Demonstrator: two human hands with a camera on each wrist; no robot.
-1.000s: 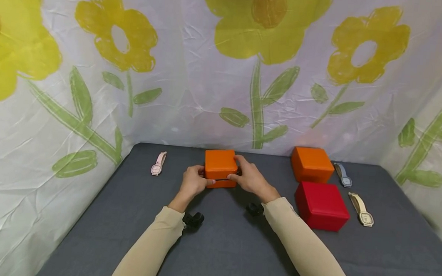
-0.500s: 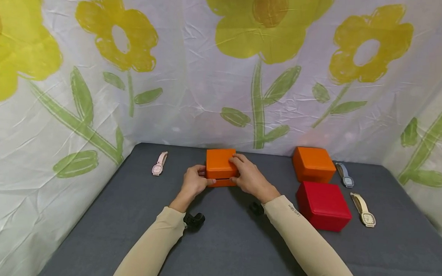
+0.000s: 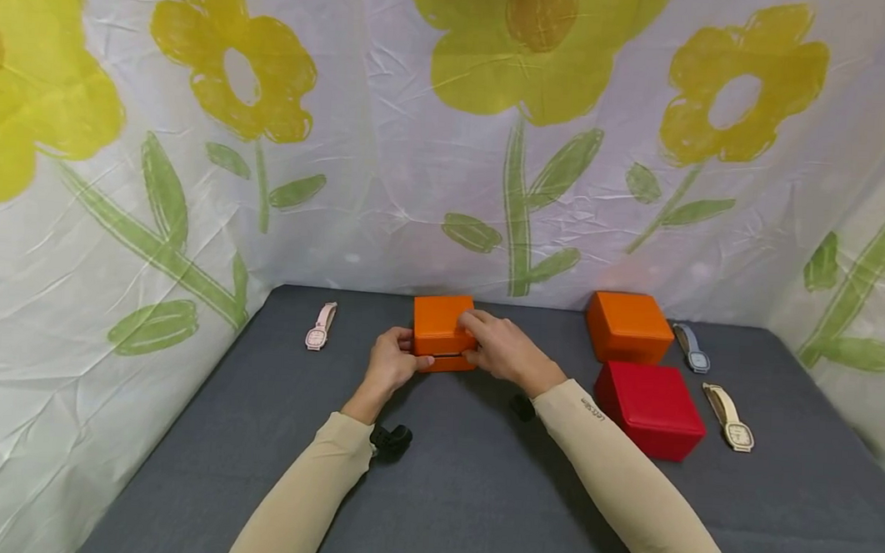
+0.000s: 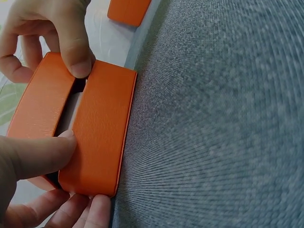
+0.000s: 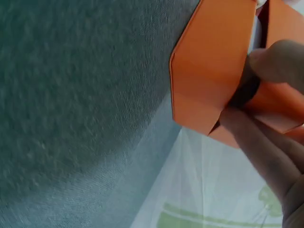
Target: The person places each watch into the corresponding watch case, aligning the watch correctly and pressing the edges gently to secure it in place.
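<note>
The left hand [image 3: 391,361], at eight o'clock of the orange box [image 3: 440,316], grips it with bent fingers at its side and the thumb laid across the seam onto the base [image 4: 102,123]. The right hand [image 3: 509,351], at three o'clock, is half closed and pinches the same box, its thumb in the seam and its fingers curled at the lid [image 4: 42,102]. The lid stands slightly parted from the base, and a pale strip [image 4: 70,111] shows in the gap. The box sits upright near the far edge of the desk [image 3: 431,493], which has a dark grey woven surface. From the box, a pink watch [image 3: 317,335] lies at nine o'clock, a second orange box [image 3: 628,324] at three with a light blue watch [image 3: 697,361] just beyond it, and a red box [image 3: 649,413] and a cream watch [image 3: 738,434] between three and four. Behind the desk, at twelve o'clock, hangs a creased white sheet [image 3: 389,140] printed with yellow flowers and green stems. Beige sleeves [image 3: 307,486] cover both forearms.
</note>
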